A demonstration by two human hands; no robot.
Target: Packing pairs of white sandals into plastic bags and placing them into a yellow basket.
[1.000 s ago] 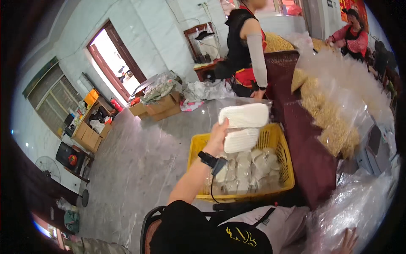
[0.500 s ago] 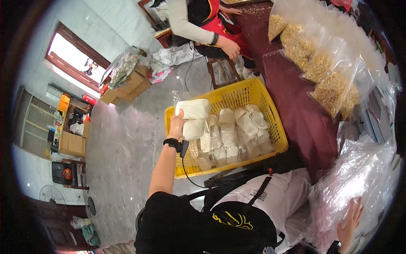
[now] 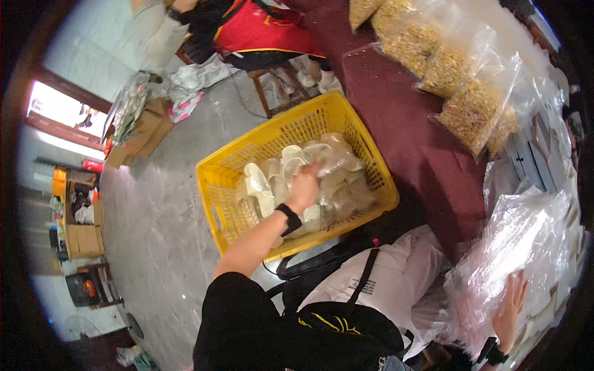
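Note:
My left hand (image 3: 303, 190) reaches down into a yellow plastic basket (image 3: 230, 213), with a black band at the wrist. Its fingers are smeared by motion and touch the upper slippers, so a grip cannot be made out. Beside the fingers lie white slippers (image 3: 296, 162) in clear wrapping. Another upright white slipper (image 3: 257, 180) stands left of them, and several more wrapped ones fill the basket's middle and right. Far off at lower right, my right hand (image 3: 510, 309) rests with fingers outstretched on a pile of clear plastic bags (image 3: 504, 247).
Several clear bags of yellow grain-like pieces (image 3: 473, 114) line the dark red tabletop (image 3: 405, 148). Beyond the basket are a wooden stool (image 3: 278, 89) and a person in a red apron (image 3: 266, 28). Cardboard boxes (image 3: 145, 136) stand on the grey floor at left.
My left hand moved from the basket's left side, where it held up a pair of white slippers, down into the middle. The view shifted, and the other person's arm moved left.

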